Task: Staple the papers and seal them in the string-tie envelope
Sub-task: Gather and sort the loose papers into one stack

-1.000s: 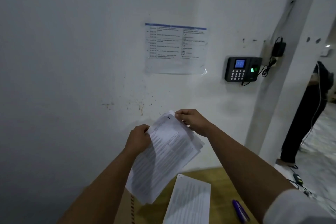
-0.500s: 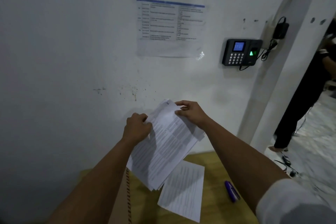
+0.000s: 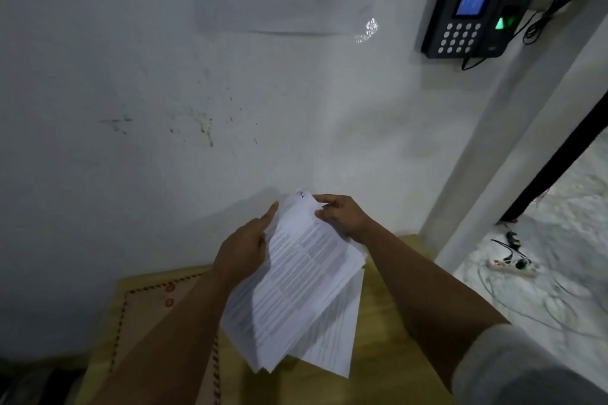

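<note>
Stack of white printed A4 papers [image 3: 296, 283] held in the air above the light wooden table [image 3: 388, 368], tilted, top corner toward the white wall [image 3: 164, 92]. Right hand [image 3: 342, 217] pinching the stack's top right corner, thumb on the front sheet, fingers curled behind. Left hand [image 3: 245, 250] against the stack's left edge, fingers fairly straight along it, thumb hidden; whether actually gripping: cannot tell. Sheets fanned slightly at the lower end, not squared. One more white printed sheet [image 3: 335, 339] lying flat on the table, under the stack, partly hidden by it. Brown kraft string-tie envelope [image 3: 148, 322] with two red button discs on the table, left of the stack, partly under the left forearm. Black keypad fingerprint terminal [image 3: 473, 20] on the wall, well above and right of the stack. White power strip [image 3: 513, 268] with cables on the floor, right of the table.
</note>
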Action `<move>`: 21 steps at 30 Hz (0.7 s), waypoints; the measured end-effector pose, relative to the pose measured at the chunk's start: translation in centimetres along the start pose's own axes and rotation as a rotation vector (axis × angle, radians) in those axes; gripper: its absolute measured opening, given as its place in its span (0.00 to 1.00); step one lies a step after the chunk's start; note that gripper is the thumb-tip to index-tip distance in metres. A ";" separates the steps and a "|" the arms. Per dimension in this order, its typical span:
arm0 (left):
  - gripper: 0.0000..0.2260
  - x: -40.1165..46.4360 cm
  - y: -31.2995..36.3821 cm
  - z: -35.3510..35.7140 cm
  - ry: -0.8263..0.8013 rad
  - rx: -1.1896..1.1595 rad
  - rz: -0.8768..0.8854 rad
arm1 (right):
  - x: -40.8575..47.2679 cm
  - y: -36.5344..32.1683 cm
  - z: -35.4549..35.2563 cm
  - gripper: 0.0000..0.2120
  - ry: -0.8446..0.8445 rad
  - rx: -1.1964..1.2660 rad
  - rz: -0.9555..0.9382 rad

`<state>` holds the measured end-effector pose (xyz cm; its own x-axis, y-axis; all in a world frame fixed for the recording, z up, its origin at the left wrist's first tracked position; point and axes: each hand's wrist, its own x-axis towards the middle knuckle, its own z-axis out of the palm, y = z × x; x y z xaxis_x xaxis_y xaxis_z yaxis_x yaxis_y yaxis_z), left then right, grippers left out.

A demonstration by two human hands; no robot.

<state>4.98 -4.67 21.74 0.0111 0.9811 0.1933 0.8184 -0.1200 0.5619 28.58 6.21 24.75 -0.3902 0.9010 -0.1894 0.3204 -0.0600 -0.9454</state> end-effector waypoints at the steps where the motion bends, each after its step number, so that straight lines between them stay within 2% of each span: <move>1: 0.31 0.2 -0.7 1.3 -0.022 0.017 -0.008 | 0.8 1.4 0.0 0.18 -0.008 0.015 0.029; 3: 0.32 0.6 -2.3 4.1 -0.074 0.037 -0.033 | 2.6 4.4 0.1 0.19 -0.020 0.012 0.087; 6: 0.35 0.3 -5.9 8.5 -0.178 0.053 -0.118 | 5.6 9.3 0.5 0.19 -0.051 -0.117 0.207; 9: 0.34 -0.7 -9.8 12.4 -0.290 0.022 -0.222 | 8.7 15.1 1.2 0.23 -0.138 -0.463 0.312; 11: 0.33 -1.4 -11.8 14.5 -0.342 0.014 -0.299 | 10.2 18.9 1.8 0.28 -0.164 -0.749 0.306; 14: 0.34 -2.3 -13.7 16.3 -0.403 0.011 -0.375 | 11.1 22.3 2.8 0.37 -0.167 -0.960 0.321; 17: 0.34 -2.7 -14.6 16.5 -0.443 0.032 -0.395 | 11.3 23.9 3.5 0.36 -0.170 -1.117 0.254; 21: 0.35 -2.2 -14.8 16.3 -0.409 0.020 -0.419 | 11.9 24.9 3.5 0.32 -0.159 -1.120 0.253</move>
<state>2.20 -2.61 -0.18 -0.0983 0.9234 -0.3710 0.8116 0.2902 0.5071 28.88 13.90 -1.93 -0.2847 0.8485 -0.4461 0.9586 0.2550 -0.1268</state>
